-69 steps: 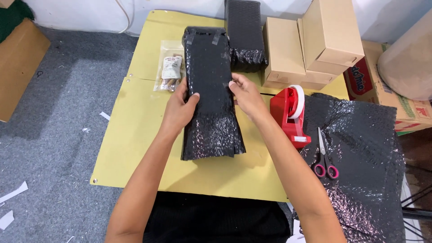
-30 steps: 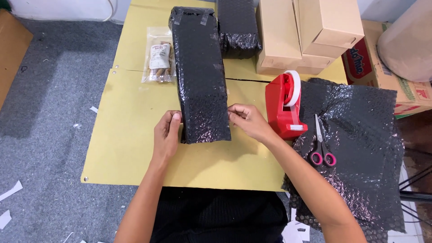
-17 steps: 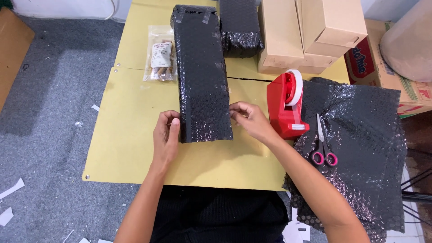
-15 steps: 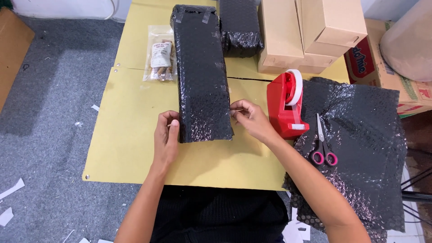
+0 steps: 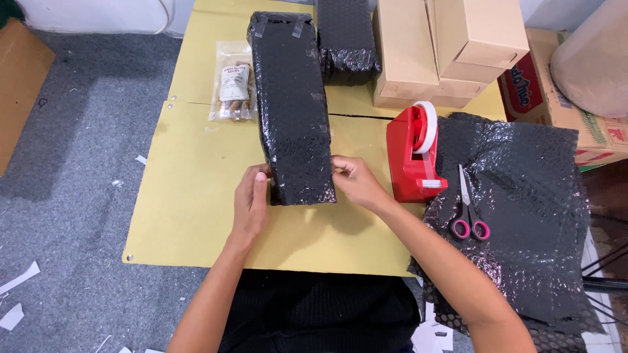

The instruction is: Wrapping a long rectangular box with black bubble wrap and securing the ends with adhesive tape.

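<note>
A long parcel wrapped in black bubble wrap [image 5: 292, 104] lies lengthwise on the yellow cardboard sheet [image 5: 190, 196], its far end taped. My left hand [image 5: 252, 206] presses against the near left corner of the parcel. My right hand [image 5: 353, 182] holds the near right corner, fingers pinching the wrap's edge. A clear packet of brown sticks [image 5: 232, 90] lies just left of the parcel.
A red tape dispenser [image 5: 414, 153] stands right of my right hand. Pink-handled scissors [image 5: 467, 209] rest on a pile of black bubble wrap sheets [image 5: 523, 216]. Another black wrapped parcel [image 5: 347, 39] and brown cardboard boxes [image 5: 445, 46] sit at the far side. Paper scraps litter the grey floor.
Both hands slid from the middle of the parcel to its near end, and the loose near flap has been folded flat. Over the last half second almost nothing moved.
</note>
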